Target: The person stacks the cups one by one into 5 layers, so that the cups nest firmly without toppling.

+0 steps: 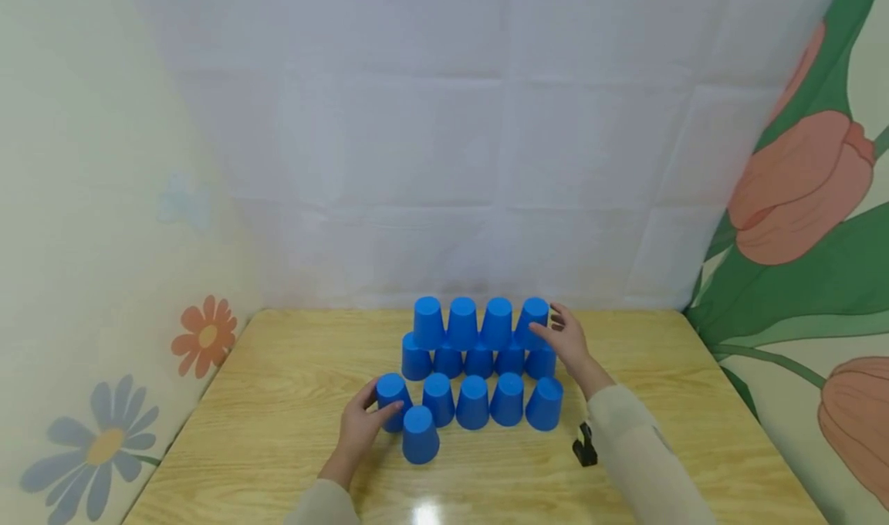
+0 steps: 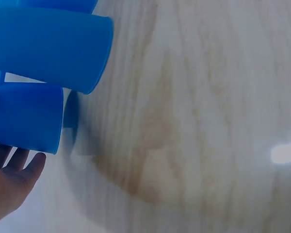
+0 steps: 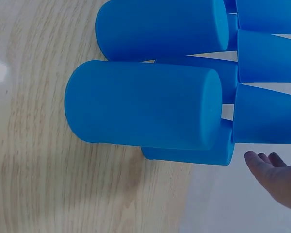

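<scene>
— "Nearest blue cup (image 1: 420, 435): where does it stand?"
— "Before the front row (image 1: 473, 403) on the worktop (image 1: 278, 401). My left hand (image 1: 359, 421) grips that row's leftmost cup (image 1: 391, 390)."
— "Your right hand (image 1: 571, 343)?"
— "Fingers loose, holding nothing, beside the upper row's end cup (image 1: 533, 315); the right wrist view shows the gap. Only the head view shows the black object (image 1: 585, 448)."

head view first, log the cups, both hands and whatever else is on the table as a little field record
count: fifteen blue cups, narrow end up
back stack: top row of four on a lower row of five
front row: five cups
nearest cup: single, before the front row's left end
left hand: holds the leftmost front-row cup
right hand: beside the right-end top cup, slightly apart in the right wrist view
table: wood-grained
other: small black object, identity unclear
</scene>
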The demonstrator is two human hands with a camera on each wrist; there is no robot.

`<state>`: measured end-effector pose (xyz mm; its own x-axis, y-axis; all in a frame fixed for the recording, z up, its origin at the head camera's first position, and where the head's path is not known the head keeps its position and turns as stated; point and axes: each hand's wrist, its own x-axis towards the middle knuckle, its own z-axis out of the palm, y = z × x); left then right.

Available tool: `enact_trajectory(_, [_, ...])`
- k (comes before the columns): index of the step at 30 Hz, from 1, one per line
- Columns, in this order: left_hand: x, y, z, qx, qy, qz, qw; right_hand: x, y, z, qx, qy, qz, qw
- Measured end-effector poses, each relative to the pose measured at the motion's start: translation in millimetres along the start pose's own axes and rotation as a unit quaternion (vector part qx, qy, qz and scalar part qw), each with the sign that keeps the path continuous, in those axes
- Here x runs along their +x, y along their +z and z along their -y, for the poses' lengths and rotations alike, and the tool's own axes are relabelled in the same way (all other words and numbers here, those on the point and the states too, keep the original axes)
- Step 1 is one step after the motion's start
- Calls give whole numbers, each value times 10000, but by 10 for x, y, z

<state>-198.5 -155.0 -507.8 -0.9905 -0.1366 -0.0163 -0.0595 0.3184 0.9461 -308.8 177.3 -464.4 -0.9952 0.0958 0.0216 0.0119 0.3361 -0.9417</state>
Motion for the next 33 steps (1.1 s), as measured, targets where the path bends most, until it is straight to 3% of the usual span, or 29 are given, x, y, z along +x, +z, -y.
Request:
enact_trajectory(5, [53, -86, -122, 82, 15, 10, 10000, -87, -60, -61, 129, -135, 95, 9998])
enact_trajectory(7, [82, -119, -155, 89, 50, 19, 9999, -351, -132, 230, 286, -77, 252, 9992])
enact_trajectory(16, [191, -227, -343, 112, 290, -6, 9995, -520, -199, 48, 362, 16, 391, 9986])
enact_trajectory(26, [324, -369, -585, 137, 644, -227, 9976, -731, -143, -158, 476, 423, 277, 9976])
enact_trajectory(33, [427, -421, -796, 315, 809, -299, 9958, -818, -110, -249, 516, 288, 265, 9979])
